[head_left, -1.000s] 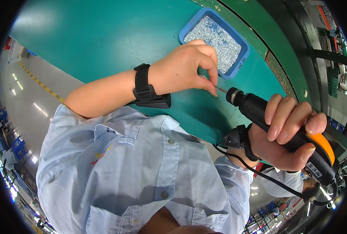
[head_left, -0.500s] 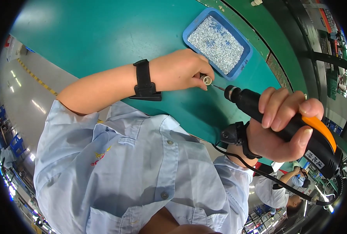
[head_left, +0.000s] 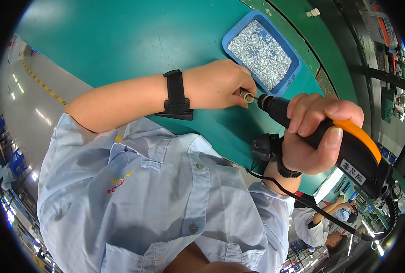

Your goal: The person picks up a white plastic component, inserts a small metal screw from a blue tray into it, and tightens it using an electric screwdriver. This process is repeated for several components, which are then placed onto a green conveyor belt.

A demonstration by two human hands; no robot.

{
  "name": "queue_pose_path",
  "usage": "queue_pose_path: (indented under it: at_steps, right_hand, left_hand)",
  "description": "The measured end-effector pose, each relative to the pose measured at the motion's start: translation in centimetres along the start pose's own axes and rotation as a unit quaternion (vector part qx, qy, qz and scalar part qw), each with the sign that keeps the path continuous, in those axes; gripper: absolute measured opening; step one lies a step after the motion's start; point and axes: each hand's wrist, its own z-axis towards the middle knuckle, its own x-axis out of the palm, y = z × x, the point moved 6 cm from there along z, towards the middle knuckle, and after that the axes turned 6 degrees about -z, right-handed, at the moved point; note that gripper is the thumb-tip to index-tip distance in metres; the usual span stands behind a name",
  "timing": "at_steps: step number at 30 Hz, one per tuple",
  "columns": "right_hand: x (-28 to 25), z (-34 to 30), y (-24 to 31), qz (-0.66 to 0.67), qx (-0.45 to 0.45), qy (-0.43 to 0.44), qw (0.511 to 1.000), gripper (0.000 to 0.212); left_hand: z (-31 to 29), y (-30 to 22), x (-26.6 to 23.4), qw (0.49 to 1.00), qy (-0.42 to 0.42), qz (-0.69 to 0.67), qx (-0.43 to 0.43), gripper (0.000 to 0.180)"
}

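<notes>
A factory assembly workshop: a green bench [head_left: 120, 50] with a blue tray [head_left: 234, 29] of small metal parts [head_left: 259, 52], a corded power screwdriver [head_left: 357, 154], a yellow-and-black floor stripe [head_left: 43, 83].

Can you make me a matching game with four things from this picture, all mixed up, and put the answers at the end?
Things:
1. Left hand
2. Right hand
3. Silver bits
4. Tabletop

Matches:
A. Lying in the blue tray
B. Pinching a small cream part
C. Green
D. Gripping the black-and-orange screwdriver

Answers: 1-B; 2-D; 3-A; 4-C
</notes>
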Motion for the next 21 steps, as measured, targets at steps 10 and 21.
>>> queue_pose_path:
  at_steps: [10, 21]
  right_hand:
    - [0.4, 0.3, -0.5, 0.001, 0.023, 0.020, 1.000, 0.032]
    - [-1.6, 0.3, 3.7, 0.086, -0.090, 0.050, 0.991, 0.033]
  left_hand:
    - [-0.1, -0.3, -0.1, 0.999, 0.009, -0.009, -0.032, 0.018]
    - [-0.4, -0.8, -0.2, 0.994, -0.015, 0.037, 0.099, 0.026]
